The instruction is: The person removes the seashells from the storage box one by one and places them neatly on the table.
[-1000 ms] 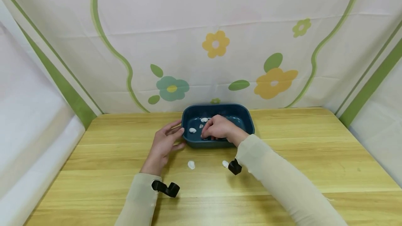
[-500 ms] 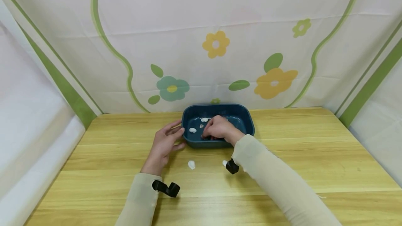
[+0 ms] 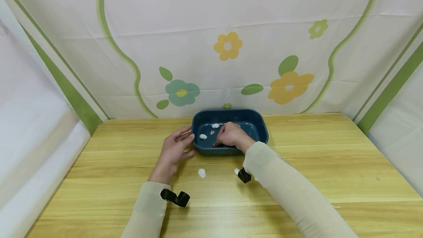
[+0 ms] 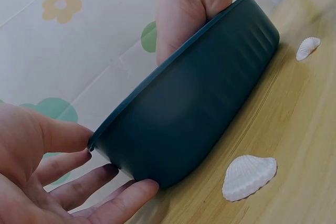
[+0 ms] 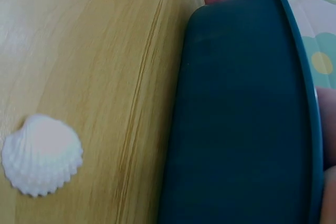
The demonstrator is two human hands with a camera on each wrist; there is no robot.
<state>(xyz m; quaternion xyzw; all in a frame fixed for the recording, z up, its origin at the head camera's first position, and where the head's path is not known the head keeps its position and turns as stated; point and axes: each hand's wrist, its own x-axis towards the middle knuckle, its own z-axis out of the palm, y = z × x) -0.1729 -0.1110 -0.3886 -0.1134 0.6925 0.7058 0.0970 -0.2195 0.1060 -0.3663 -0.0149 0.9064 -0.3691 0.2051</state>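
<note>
A dark blue rectangular plastic basin (image 3: 218, 152) stands at the table's back edge. My left hand (image 3: 173, 151) touches its left end, thumb at the rim and fingers (image 4: 123, 203) extended against the outer wall. Over the front wall, my right hand (image 3: 232, 136) reaches down into the basin with bent fingers; the wall hides most of the fingertips, so anything they hold cannot be made out. Inside lie several white seashells, among them one on the left (image 3: 203, 136) and one farther back (image 3: 215, 125). A small shell (image 3: 212, 132) lies near my right fingers.
Two ribbed white seashells lie on the wooden table (image 3: 132, 168) before the basin: a left shell (image 3: 202, 173) and a right shell (image 3: 236, 172), partly behind the right wrist's black camera mount (image 3: 244, 175). A flowered curtain (image 3: 228, 72) hangs directly behind the basin.
The right forearm and wrist have shifted slightly left, while the right fingers stay low in the basin. The left hand, basin and visible shells keep their places.
</note>
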